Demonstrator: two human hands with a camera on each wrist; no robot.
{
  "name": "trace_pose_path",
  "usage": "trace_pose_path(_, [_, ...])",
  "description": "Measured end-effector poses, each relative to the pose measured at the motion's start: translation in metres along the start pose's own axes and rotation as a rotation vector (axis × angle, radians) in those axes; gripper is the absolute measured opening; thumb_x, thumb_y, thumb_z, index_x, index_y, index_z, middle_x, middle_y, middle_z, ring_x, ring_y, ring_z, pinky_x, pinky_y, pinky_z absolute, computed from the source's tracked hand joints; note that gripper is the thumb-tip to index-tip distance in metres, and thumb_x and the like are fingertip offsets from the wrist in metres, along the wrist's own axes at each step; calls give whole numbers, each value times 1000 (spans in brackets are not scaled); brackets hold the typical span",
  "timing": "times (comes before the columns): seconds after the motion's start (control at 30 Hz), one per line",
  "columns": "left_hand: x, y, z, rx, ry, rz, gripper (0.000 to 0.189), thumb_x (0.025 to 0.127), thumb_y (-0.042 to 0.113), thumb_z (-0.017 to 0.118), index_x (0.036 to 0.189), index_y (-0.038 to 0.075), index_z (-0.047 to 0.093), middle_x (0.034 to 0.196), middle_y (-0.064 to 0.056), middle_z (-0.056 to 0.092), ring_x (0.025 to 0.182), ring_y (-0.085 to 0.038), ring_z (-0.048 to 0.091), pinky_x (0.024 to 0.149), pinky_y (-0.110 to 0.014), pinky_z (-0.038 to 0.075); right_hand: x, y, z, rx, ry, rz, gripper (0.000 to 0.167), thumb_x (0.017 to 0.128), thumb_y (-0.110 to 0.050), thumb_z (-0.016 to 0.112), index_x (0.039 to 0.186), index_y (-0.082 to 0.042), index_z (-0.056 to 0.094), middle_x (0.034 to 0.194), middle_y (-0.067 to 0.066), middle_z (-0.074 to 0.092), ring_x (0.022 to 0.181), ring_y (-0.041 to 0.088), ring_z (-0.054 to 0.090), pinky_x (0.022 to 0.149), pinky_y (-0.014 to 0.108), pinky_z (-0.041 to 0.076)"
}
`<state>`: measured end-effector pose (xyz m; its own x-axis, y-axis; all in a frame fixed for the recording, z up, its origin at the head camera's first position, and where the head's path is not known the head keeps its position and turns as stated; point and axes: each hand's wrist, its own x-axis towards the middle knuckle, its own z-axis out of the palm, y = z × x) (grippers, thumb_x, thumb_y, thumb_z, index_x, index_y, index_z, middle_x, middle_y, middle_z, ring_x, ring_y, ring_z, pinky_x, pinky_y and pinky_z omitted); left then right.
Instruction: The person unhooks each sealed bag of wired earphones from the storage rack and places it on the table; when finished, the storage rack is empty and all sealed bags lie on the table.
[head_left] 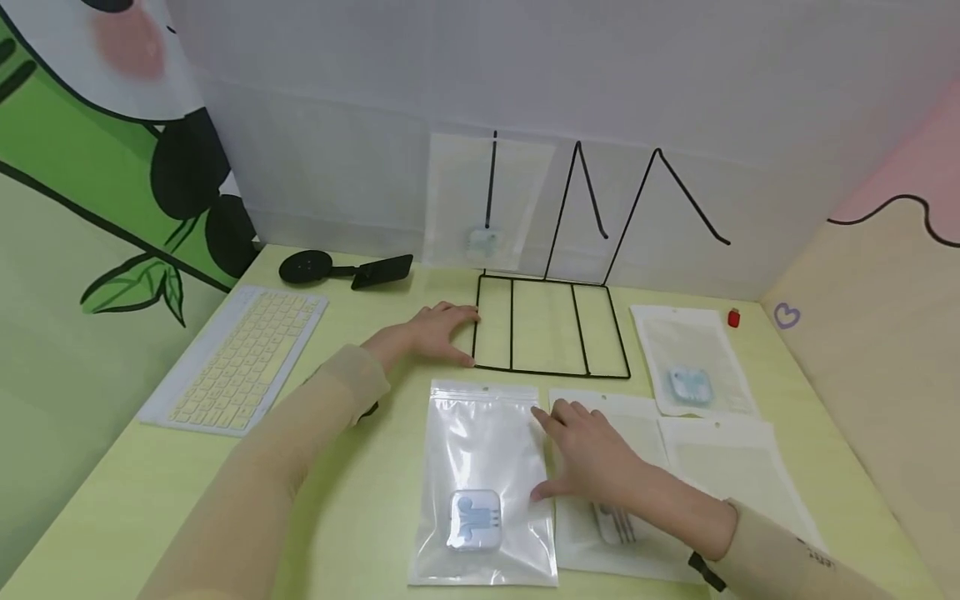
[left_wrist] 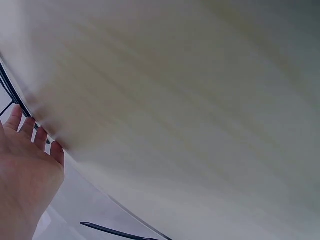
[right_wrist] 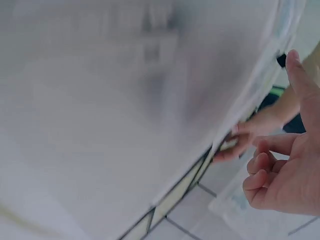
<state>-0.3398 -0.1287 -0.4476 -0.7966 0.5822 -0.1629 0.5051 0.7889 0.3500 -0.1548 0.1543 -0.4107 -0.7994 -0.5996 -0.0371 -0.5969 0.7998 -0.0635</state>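
Note:
A black wire rack [head_left: 543, 372] with several upright prongs stands on the table. On its left prong hangs a frosted bag [head_left: 457, 192] holding a small boxed item. My left hand [head_left: 438, 332] touches the rack's left side with extended fingers and thumb. In front lies a clear zip bag [head_left: 487, 442] with earphones [head_left: 474, 520] in a square case. My right hand [head_left: 596, 454] is at that bag's right edge, thumb and index finger spread apart; contact is unclear. Beneath this hand lies another bag [head_left: 585, 542] with a partly covered item. In the right wrist view, the right hand [right_wrist: 290, 165] holds nothing.
To the right lie a bag with a boxed item [head_left: 690, 385], another overlapping bag [head_left: 742, 458] and a small red object [head_left: 733, 317]. A white keyboard [head_left: 243, 358] is at left. Behind it lies a black folding stand [head_left: 306, 267]. A pale curtain [head_left: 337, 150] backs the table.

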Motion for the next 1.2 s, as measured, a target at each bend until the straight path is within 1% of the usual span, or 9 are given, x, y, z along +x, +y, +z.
trace_pose_path(0.07, [-2,0,1,-1,-3,-5,87,77,62,66,147,23,32,157,5,19,142,-28,16,112,-57,13,0,9,-9,7,38,11,107,57,-68,74,138,-5,48,96,-1,47,82,15,43,70,32,39])
trace_pose_path(0.17, [-4,0,1,-1,-1,-4,86,77,61,66,147,23,33,157,4,20,142,-29,16,111,-57,13,2,29,-21,31,69,32,104,59,-62,78,140,-7,45,105,4,52,89,20,51,79,40,44])
trace_pose_path(0.33, [-5,-1,1,-2,2,-3,86,77,61,66,146,23,34,157,4,20,142,-29,16,111,-56,14,10,71,-36,45,93,78,103,60,-53,82,144,-13,39,115,11,53,99,29,52,82,46,44])
trace_pose_path(0.47, [-5,-2,1,-8,3,-3,86,77,61,66,146,23,33,157,4,20,142,-29,16,111,-57,13,15,102,-39,57,106,102,103,61,-50,83,145,-12,38,122,16,52,104,35,49,85,51,42])
trace_pose_path(0.57, [-4,-2,0,-8,5,0,86,77,61,66,147,22,33,157,4,20,142,-30,16,111,-57,13,20,122,-36,57,105,86,100,63,-49,83,144,-10,39,126,18,51,107,38,48,85,54,41])
trace_pose_path(0.73, [-3,-1,-1,-9,3,2,86,77,61,65,147,23,32,157,3,19,143,-30,15,111,-57,12,29,151,-28,39,76,83,92,69,-46,80,143,-9,40,134,20,45,116,43,41,84,58,39])
trace_pose_path(0.87, [-3,0,-1,-11,0,1,86,77,62,65,147,23,32,157,4,18,143,-30,14,112,-57,12,34,170,-20,72,44,86,87,71,-43,79,142,-7,42,139,20,41,121,44,36,84,61,36])
trace_pose_path(1.03, [-2,1,-1,0,2,0,86,77,61,65,147,23,32,157,4,19,143,-29,15,111,-57,12,40,186,-12,107,-20,72,87,74,-45,77,142,-6,41,142,22,38,127,46,30,90,67,31])
trace_pose_path(1.2, [0,-1,2,-17,-5,2,87,77,61,66,147,22,32,158,3,17,143,-31,14,111,-59,11,44,199,-9,154,-84,77,88,73,-46,77,142,-4,41,143,25,37,129,50,27,93,73,25])
